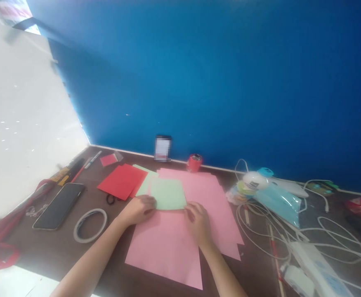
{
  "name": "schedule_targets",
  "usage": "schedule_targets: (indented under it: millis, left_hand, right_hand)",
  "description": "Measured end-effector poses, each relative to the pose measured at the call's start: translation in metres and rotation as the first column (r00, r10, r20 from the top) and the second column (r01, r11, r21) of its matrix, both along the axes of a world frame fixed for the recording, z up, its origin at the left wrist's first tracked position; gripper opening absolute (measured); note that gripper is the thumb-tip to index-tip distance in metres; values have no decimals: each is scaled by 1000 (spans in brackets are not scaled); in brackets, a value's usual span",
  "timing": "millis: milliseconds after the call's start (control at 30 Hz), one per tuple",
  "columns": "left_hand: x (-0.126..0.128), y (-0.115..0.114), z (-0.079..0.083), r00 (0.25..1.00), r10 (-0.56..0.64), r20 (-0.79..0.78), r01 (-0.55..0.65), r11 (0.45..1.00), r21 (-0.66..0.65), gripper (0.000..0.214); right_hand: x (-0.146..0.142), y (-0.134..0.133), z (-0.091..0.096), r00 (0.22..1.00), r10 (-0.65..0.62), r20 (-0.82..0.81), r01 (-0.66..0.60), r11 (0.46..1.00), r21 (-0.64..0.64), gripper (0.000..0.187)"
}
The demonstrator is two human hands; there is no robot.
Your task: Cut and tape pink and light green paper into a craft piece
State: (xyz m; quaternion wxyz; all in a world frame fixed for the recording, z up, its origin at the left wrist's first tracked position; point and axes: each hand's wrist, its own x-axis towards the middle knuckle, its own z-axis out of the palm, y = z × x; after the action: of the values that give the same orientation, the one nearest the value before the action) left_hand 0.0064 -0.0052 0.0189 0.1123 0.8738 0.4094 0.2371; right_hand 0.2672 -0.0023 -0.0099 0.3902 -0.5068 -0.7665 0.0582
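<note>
A light green sheet of paper (168, 194) lies over pink sheets (171, 243) on the dark table. At its lower left corner is my left hand (140, 208), fingers curled together against the edge. My right hand (198, 218) pinches the lower right corner between thumb and fingers. Another light green sheet (143, 168) shows partly beneath, to the left. Beside it are red sheets (121, 181), slightly fanned. More pink paper (220, 214) extends to the right under my right hand.
On the left lie a phone (59, 206), a tape roll (90, 225) and pens (93, 160). A red round container (194, 163) stands near the blue wall (199, 82). White cables (260, 247), a power strip (319, 268) and a light blue packet (279, 202) crowd the right.
</note>
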Motion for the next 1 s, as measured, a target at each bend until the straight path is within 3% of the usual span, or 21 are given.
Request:
schedule_targets:
  millis: [167,267,400,667,800,1000]
  left_hand:
    - [-3,-3,-2,996,60,61,-54,994,-92,17]
    - [-3,-5,-3,981,141,131,-119,979,-166,17]
    - [-1,-8,-2,966,185,181,-137,959,-248,15]
    - [6,-5,0,910,258,325,-132,922,-363,22]
    - [6,-4,-1,912,236,336,-127,940,-316,18]
    - [2,-7,4,951,143,276,-61,956,-288,17]
  right_hand:
    - [-1,-1,6,993,99,-66,-102,994,-31,8]
    - [-3,-4,13,978,161,-131,-178,976,-127,11]
    - [-3,-6,17,971,133,-197,-175,961,-213,16]
    - [-5,-9,18,969,150,-198,-189,963,-194,18]
    - [-7,-11,18,959,137,-250,-200,948,-248,20]
    - [-7,-8,18,958,281,-51,-284,914,-288,23]
